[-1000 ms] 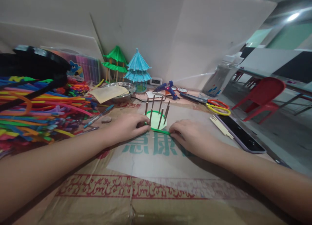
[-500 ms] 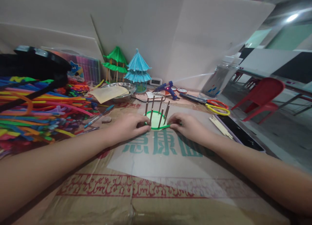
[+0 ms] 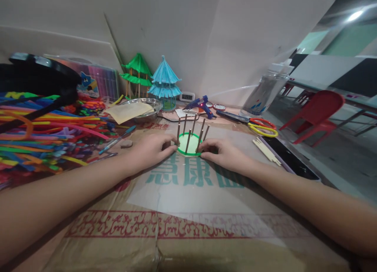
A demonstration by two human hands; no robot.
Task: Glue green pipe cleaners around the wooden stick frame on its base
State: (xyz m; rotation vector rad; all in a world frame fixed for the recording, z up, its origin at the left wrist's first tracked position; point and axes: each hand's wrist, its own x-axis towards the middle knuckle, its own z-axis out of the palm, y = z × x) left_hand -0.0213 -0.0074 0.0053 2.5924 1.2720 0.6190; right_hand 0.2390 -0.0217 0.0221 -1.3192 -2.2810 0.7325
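A round pale green base [image 3: 191, 143] with a bright green rim stands on the sheet-covered board, several brown sticks [image 3: 188, 141] rising upright from it. At its left edge, my left hand [image 3: 154, 150] pinches the rim between thumb and fingertips. My right hand [image 3: 222, 152] is closed on the right side of the rim, with its fingertips beside a stick. Behind the base lies a blue glue gun [image 3: 203, 105] with a small red light. A blue two-tiered paper pavilion [image 3: 165, 81] and a green one [image 3: 138, 73] stand farther back.
Colourful pipe cleaners [image 3: 44, 134] are heaped on the left, near a pen [image 3: 117, 140] and a metal bowl [image 3: 151, 103]. Scissors [image 3: 262, 127], pale sticks [image 3: 266, 151], a black phone-like slab [image 3: 290, 158] and a clear bottle [image 3: 262, 91] are on the right.
The base with its sticks has turned a little between my hands. My right fingertips have shifted slightly along the rim. The view has moved slightly.
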